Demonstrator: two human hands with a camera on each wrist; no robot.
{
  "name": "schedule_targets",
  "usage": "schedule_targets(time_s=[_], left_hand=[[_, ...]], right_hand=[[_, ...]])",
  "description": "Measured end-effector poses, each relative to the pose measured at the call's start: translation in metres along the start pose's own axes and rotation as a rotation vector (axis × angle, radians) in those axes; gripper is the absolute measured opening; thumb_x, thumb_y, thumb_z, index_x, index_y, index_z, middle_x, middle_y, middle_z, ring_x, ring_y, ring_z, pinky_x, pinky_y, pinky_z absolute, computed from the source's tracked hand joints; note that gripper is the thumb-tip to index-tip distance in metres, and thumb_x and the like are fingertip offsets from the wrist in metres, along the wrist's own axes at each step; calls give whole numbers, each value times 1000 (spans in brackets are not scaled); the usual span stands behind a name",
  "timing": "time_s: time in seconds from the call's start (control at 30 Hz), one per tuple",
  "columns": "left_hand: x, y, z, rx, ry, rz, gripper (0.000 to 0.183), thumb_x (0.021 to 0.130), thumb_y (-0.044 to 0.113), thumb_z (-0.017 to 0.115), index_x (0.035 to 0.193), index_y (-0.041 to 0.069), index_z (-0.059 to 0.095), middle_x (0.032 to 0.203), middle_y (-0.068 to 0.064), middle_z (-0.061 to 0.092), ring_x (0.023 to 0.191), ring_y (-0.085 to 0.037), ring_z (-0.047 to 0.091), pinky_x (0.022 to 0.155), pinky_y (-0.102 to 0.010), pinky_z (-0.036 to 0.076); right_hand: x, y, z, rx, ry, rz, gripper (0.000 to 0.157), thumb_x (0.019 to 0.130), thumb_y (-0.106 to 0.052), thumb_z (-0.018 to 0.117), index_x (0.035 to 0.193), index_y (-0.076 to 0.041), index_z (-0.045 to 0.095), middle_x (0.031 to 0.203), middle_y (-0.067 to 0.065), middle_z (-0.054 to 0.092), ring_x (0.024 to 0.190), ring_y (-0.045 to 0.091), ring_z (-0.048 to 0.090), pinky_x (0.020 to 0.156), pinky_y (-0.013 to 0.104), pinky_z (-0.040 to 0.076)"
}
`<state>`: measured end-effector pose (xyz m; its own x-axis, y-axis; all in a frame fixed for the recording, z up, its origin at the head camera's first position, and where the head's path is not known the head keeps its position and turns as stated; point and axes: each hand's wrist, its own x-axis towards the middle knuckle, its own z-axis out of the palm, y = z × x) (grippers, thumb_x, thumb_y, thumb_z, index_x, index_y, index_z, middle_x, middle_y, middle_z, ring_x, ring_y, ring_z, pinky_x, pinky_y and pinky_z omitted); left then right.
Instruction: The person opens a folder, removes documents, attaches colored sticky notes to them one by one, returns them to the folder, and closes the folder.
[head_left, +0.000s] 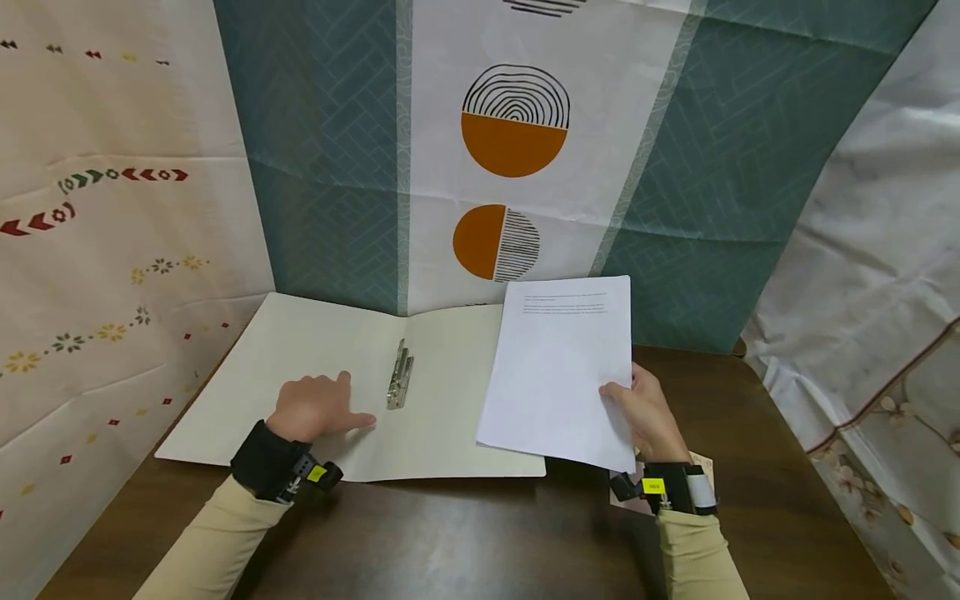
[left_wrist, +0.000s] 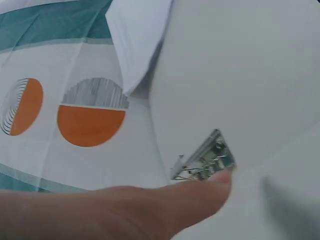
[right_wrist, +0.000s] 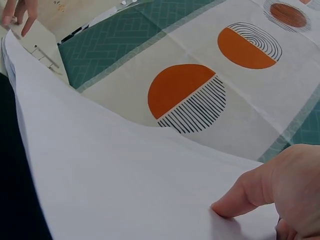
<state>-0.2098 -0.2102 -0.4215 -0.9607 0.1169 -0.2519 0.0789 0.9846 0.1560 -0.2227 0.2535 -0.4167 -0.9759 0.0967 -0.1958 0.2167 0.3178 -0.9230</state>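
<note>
An open cream file folder (head_left: 450,367) lies flat on the table, its metal lever clip (head_left: 401,379) mounted near the fold. Over the left cover is my left hand (head_left: 315,407), thumb and index finger stretched out, holding nothing. In the left wrist view its thumb (left_wrist: 205,197) overlaps the lower end of the metal clip (left_wrist: 207,157). My right hand (head_left: 651,417) pinches a stack of white paper sheets (head_left: 555,375) at the right edge, thumb on top. A few printed lines show near the top of the front sheet. The stack overlaps the folder's right cover, and its sheets bow in the right wrist view (right_wrist: 110,165).
Brown table (head_left: 450,542) stretches in front of the folder. A pale patterned piece (head_left: 702,471) lies partly hidden beneath the right wrist. Behind the table hangs a green and white cloth (head_left: 330,167), with pale cloths at both sides.
</note>
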Motion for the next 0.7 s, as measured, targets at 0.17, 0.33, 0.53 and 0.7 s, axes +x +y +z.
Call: schedule_targets(time_s=[0.17,0.33,0.53,0.7], left_hand=[[-3,11,-8,-13,201,117,54,104,45,75,134,1,70,78,-10,69,70,-25,61,58,-36,45],[1,39,-7,-112,528,325,28,102,27,80,120,5,81,93,-10,82,80,-23,71,64,-38,59],[4,76,14,-238,655,581,15,100,23,80,107,10,82,96,-5,80,87,-21,73,76,-35,63],[5,83,25,-307,704,635,5,96,16,80,101,14,80,97,-2,78,89,-18,73,78,-33,62]], right_hand=[[-1,-2,-2,9,7,-9,67,111,-5,52,174,1,30,176,31,40,146,48,51,127,71,38],[-3,0,-1,24,22,-19,66,111,-6,53,174,-1,32,176,30,41,147,49,51,127,76,38],[-6,1,4,32,25,-40,68,110,-3,54,174,1,31,177,31,39,152,52,48,129,79,33],[-8,0,5,29,29,-38,68,110,-3,53,174,1,31,177,31,39,152,53,48,129,78,34]])
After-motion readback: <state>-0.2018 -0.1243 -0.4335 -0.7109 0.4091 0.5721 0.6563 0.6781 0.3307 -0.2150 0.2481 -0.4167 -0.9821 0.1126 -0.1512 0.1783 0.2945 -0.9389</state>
